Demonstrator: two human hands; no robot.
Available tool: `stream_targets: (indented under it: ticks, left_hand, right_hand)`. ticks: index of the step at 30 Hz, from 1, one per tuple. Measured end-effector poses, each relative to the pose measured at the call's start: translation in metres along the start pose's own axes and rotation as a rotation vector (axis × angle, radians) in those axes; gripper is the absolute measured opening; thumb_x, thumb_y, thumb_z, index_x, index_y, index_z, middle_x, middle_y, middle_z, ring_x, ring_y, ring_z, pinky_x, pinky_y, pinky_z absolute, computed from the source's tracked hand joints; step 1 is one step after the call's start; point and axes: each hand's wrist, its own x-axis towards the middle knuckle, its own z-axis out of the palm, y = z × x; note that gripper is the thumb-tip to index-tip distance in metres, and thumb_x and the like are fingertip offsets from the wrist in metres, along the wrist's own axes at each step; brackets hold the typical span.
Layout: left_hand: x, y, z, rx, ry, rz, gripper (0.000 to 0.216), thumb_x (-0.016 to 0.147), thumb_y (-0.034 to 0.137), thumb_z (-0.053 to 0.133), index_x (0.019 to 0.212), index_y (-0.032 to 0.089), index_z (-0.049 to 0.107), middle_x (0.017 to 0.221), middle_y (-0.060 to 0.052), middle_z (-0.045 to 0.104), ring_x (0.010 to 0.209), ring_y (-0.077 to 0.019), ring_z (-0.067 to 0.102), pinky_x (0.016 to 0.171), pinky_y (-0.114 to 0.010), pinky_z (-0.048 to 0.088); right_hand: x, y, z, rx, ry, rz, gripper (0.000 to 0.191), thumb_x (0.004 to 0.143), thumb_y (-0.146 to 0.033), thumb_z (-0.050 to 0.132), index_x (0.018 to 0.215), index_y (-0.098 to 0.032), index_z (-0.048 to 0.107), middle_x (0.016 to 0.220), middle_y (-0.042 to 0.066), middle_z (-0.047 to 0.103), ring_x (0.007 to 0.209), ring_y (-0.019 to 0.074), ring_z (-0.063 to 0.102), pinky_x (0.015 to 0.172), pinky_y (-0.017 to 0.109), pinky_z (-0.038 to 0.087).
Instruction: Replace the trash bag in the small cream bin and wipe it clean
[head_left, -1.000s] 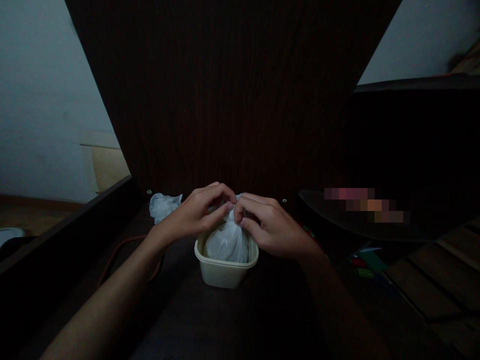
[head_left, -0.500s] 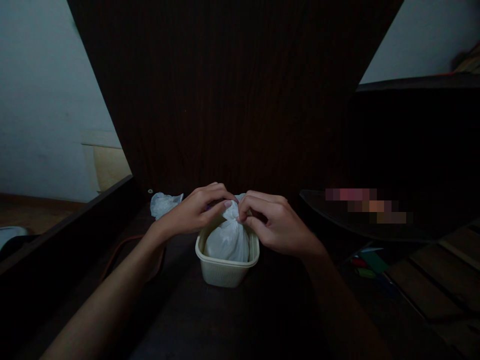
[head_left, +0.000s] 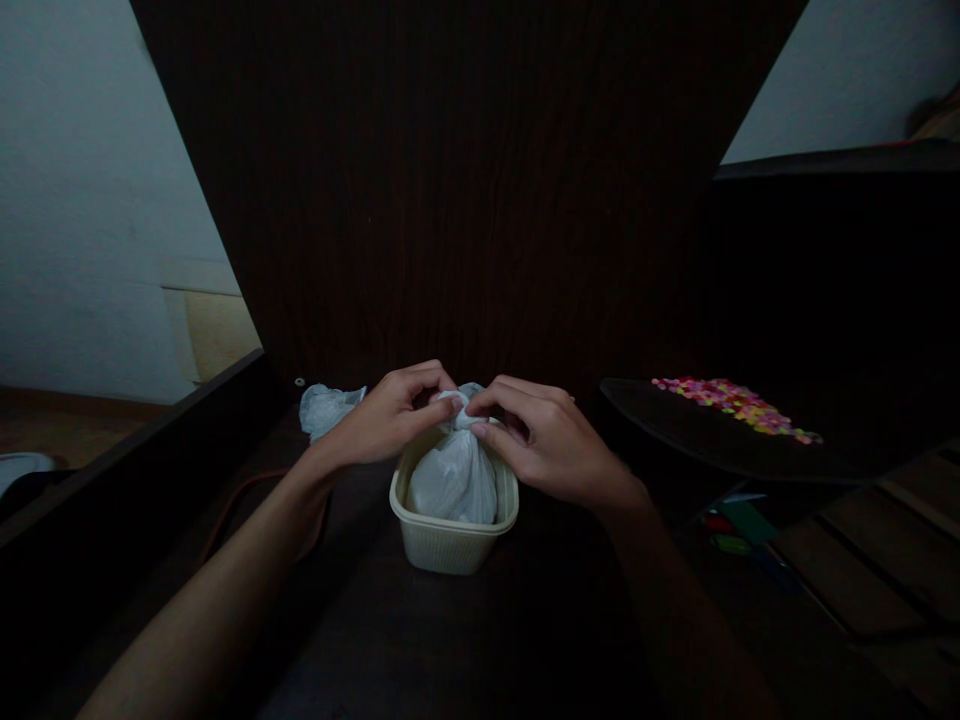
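Observation:
A filled white plastic bag, gathered and twisted at its neck, sits inside a cream plastic container. From the left, my left hand pinches the bag's neck between thumb and fingers. On the other side, my right hand is closed on the same neck with thumb and forefinger, its tips close to the left ones. What fills the bag is hidden. Neither hand touches the container's near rim.
Crumpled clear plastic lies behind my left wrist. A brown-rimmed dark object is partly under my left forearm. To the right, a dark curved shelf carries small colourful pieces. A dark wooden panel rises behind.
My fingers have shifted slightly on the bag's neck, the right fingertips moving left and closer to the left ones. The bag and container stay in place.

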Motion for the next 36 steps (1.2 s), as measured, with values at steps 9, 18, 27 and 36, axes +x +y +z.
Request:
stream_targets:
  ticks: [9,18,27,36]
  left_hand:
    - [0.002,0.001,0.007,-0.174,0.027,-0.130,0.025,0.090,0.035,0.059,0.073,0.016,0.064,0.070,0.002,0.057,0.064,-0.0123,0.050,0.059,-0.024,0.040]
    - [0.001,-0.005,-0.001,0.129,0.035,0.034,0.026,0.096,0.036,0.058,0.082,0.018,0.070,0.082,-0.002,0.062,0.079,-0.0176,0.058,0.072,-0.029,0.044]
    - [0.003,-0.016,-0.001,0.182,0.032,0.087,0.027,0.094,0.037,0.057,0.079,0.017,0.066,0.079,-0.002,0.058,0.075,-0.0178,0.055,0.070,-0.030,0.042]
    - [0.003,-0.005,0.003,0.094,0.115,-0.079,0.034,0.095,0.040,0.054,0.070,0.018,0.058,0.073,0.001,0.054,0.070,-0.0158,0.053,0.065,-0.028,0.041]
  right_hand:
    - [0.001,-0.010,0.015,-0.229,0.023,0.103,0.007,0.092,-0.022,0.066,0.090,-0.018,0.062,0.092,0.004,0.059,0.074,0.0159,0.055,0.063,0.031,0.034]
    - [0.004,-0.003,0.016,0.008,0.020,0.065,0.012,0.091,-0.012,0.062,0.082,-0.018,0.057,0.086,0.000,0.051,0.075,0.0137,0.050,0.067,0.029,0.035]
    - [0.005,0.000,0.008,0.164,-0.036,0.028,0.010,0.087,-0.014,0.069,0.080,-0.017,0.063,0.082,-0.001,0.051,0.074,0.0127,0.050,0.065,0.027,0.037]
    - [0.006,-0.016,0.030,-0.256,0.021,0.180,0.016,0.091,-0.033,0.069,0.089,-0.019,0.062,0.092,0.004,0.058,0.077,0.0169,0.052,0.063,0.031,0.032]
